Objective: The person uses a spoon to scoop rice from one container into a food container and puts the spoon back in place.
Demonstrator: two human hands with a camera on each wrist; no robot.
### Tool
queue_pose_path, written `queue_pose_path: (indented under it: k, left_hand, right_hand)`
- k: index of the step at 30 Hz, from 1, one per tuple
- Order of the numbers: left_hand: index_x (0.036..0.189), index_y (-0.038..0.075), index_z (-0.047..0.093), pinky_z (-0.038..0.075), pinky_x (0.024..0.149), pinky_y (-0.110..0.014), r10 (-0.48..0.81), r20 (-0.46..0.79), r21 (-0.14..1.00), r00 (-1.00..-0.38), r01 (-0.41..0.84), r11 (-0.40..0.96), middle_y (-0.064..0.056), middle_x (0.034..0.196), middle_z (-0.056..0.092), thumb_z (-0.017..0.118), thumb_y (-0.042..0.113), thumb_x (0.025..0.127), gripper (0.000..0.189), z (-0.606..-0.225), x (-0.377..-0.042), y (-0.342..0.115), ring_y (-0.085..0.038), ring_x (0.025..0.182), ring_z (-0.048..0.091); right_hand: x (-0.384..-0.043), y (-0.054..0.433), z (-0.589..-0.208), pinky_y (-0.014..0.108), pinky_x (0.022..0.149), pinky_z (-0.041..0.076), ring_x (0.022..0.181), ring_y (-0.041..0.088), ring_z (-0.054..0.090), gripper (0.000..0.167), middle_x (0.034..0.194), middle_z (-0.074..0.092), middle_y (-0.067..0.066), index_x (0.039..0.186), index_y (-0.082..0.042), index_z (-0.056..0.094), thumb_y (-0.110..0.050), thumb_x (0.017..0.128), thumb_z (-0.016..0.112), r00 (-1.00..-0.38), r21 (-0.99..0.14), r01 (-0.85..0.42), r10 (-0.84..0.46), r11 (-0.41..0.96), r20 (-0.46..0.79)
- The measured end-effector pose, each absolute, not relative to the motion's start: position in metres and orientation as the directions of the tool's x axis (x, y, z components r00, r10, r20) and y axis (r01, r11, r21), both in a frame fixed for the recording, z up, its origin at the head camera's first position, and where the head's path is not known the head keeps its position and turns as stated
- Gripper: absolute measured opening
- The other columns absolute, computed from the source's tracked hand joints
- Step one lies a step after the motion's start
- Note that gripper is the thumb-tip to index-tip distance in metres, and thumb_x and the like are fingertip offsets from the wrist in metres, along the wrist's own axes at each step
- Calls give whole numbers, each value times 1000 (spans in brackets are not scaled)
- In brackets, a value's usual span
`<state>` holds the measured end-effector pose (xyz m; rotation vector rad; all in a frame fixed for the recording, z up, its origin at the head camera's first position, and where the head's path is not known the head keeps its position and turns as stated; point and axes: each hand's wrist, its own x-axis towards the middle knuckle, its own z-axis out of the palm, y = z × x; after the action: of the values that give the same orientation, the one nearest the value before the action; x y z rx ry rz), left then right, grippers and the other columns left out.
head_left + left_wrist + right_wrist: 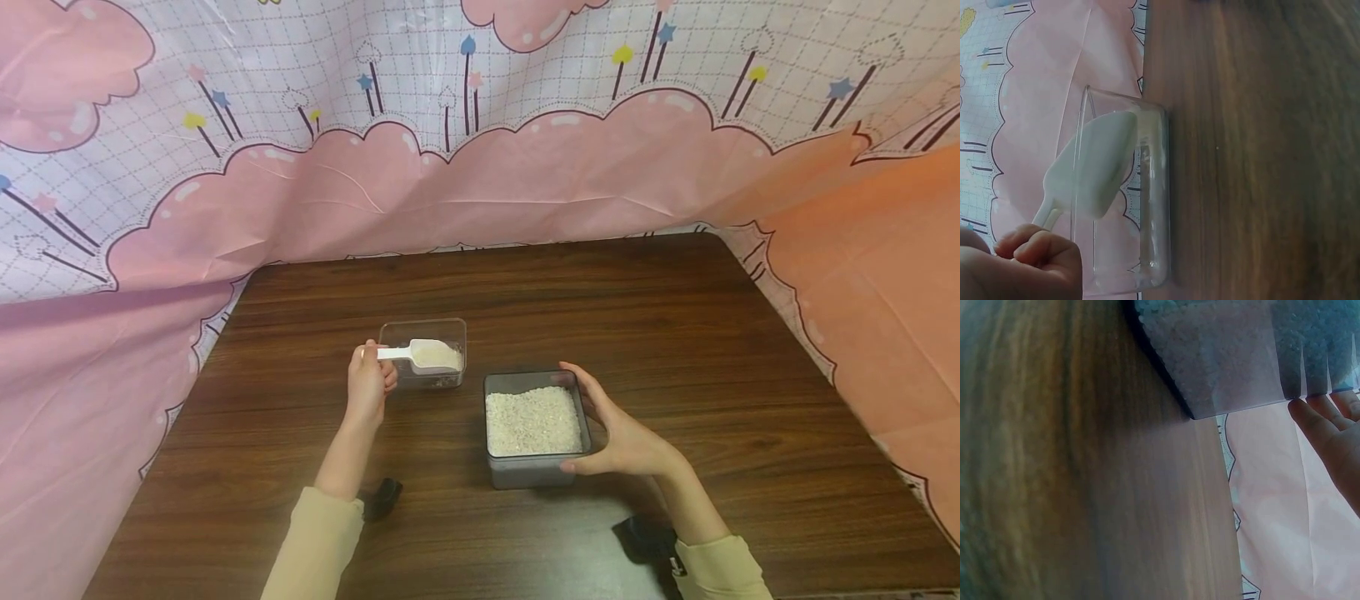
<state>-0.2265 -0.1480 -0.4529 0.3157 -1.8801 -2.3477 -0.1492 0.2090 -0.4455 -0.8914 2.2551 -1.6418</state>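
My left hand [366,385] grips the handle of a white scoop [394,354] with rice-like white grains in its bowl. The scoop is level over a small clear plastic box [405,380], left of the table's middle. In the left wrist view the underside of the scoop [1094,165] overlaps the see-through wall of the box [1161,206], and a few grains show low in it. To the right, a square translucent grey container [525,473] holds a heap of the grains [534,421]. My right hand [618,437] grips its right side, thumb at the near wall and fingers [1322,422] along the far one.
Both containers stand on a dark wood-grain table [675,317]. Behind and beside it hangs a pink-and-white patterned cloth [525,192]. Black straps [382,498] show below both wrists, close to the tabletop.
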Motion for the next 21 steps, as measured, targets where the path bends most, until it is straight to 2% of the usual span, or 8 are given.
queue_pose_path:
  k: [9, 13, 16, 18, 21]
  left_hand:
    - [102, 2, 41, 26, 45, -17, -218, -79, 996, -973, -68, -60, 6, 56, 33, 26, 24, 108, 27, -444, -224, -141, -3, 44, 29]
    - [105, -3, 42, 25, 43, -16, -221, -39, 999, -975, -40, 0, 6, 55, 35, 27, 23, 108, 30, -440, -223, -137, -2, 44, 29]
    - [106, -4, 46, 27, 44, -17, -226, 28, 990, -974, -5, 142, 0, 61, 41, 30, 24, 108, 32, -436, -222, -134, -2, 46, 31]
    - [104, -3, 49, 29, 46, -19, -230, 89, 965, -969, 27, 261, -9, 76, 57, 32, 22, 107, 30, -432, -220, -132, -5, 50, 34]
    - [104, -2, 52, 32, 47, -23, -188, 184, 905, -965, 91, 416, -21, 88, 61, 34, 20, 106, 29, -427, -218, -128, -10, 52, 37]
  right_hand:
    - [-149, 209, -445, 66, 108, 20, 143, 37, 17, 119, 153, 22, 12, 156, -19, 6, -12, 70, 88, -794, -918, -346, -582, 195, 176]
    - [-148, 209, -444, 47, 113, 24, 143, 34, 19, 119, 154, 22, 10, 156, -18, 6, -14, 70, 88, -799, -914, -344, -578, 214, 166]
    - [-148, 209, -444, 35, 112, 26, 142, 33, 20, 119, 154, 22, 9, 156, -19, 6, -14, 70, 88, -804, -914, -338, -574, 225, 156]
    - [-148, 209, -444, 38, 112, 26, 143, 33, 20, 119, 155, 21, 9, 156, -20, 6, -14, 70, 88, -806, -914, -335, -572, 227, 153]
    - [-148, 209, -444, 53, 111, 25, 142, 33, 20, 119, 155, 21, 10, 156, -21, 6, -14, 70, 89, -805, -915, -335, -573, 226, 153]
